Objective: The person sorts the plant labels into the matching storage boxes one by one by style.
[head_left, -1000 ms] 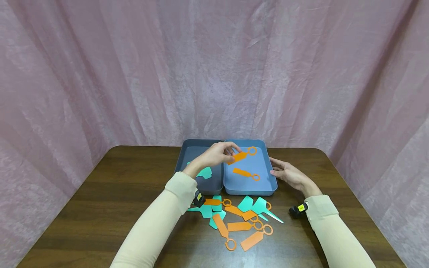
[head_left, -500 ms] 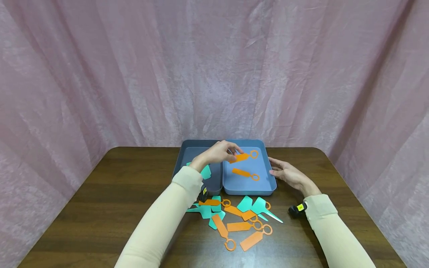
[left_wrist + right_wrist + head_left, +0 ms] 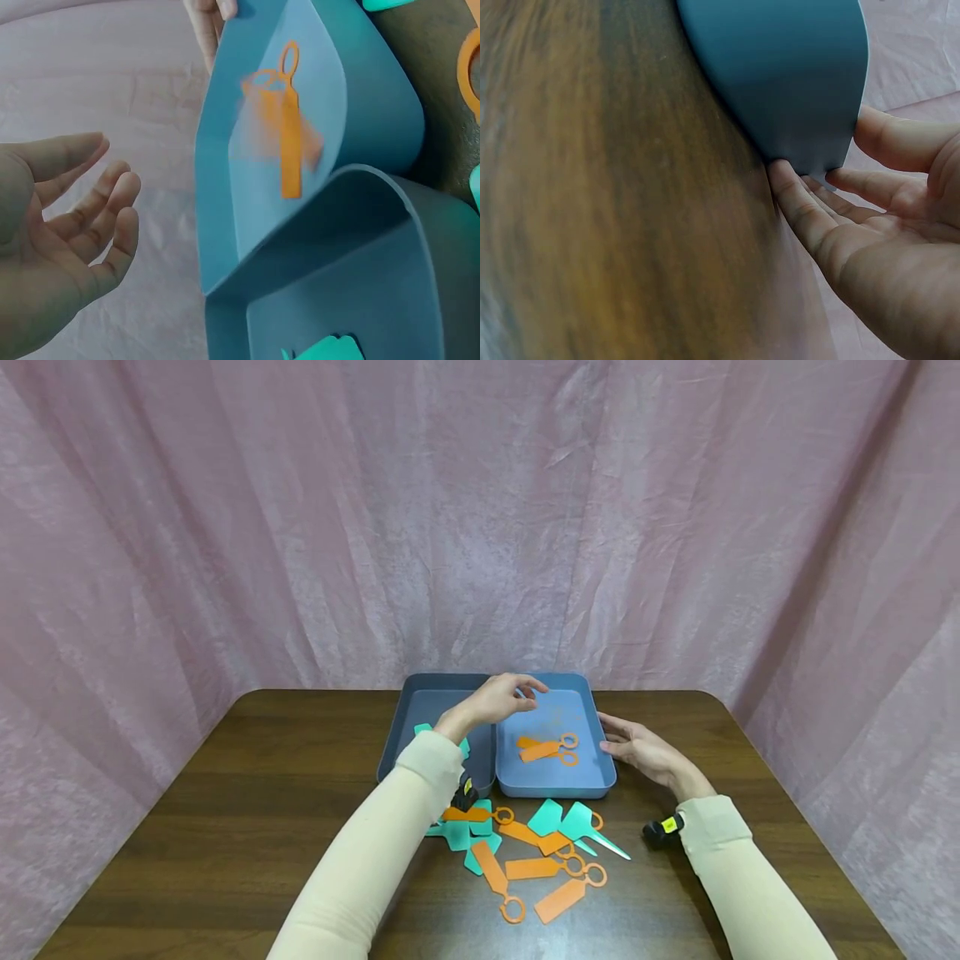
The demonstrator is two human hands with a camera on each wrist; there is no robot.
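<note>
Only the head view shows the light blue tray (image 3: 525, 779) nearly whole; the right wrist view best shows my right hand (image 3: 889, 255) touching its outside, fingers straight. Loose-fingered and empty, my left hand (image 3: 64, 262) hovers. Between my hands, two overlapping orange tags (image 3: 542, 751) lie in the tray, one blurred from the left wrist.

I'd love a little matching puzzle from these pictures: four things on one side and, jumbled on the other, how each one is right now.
Things
1. Left hand
2. Right hand
3. Lighter blue tray
4. Darker tray

States
A. Has orange tags inside
B. Raised, holding nothing
C. Has at least one green piece inside
D. Touching a tray's outside

Pairs: 1-B, 2-D, 3-A, 4-C
</note>
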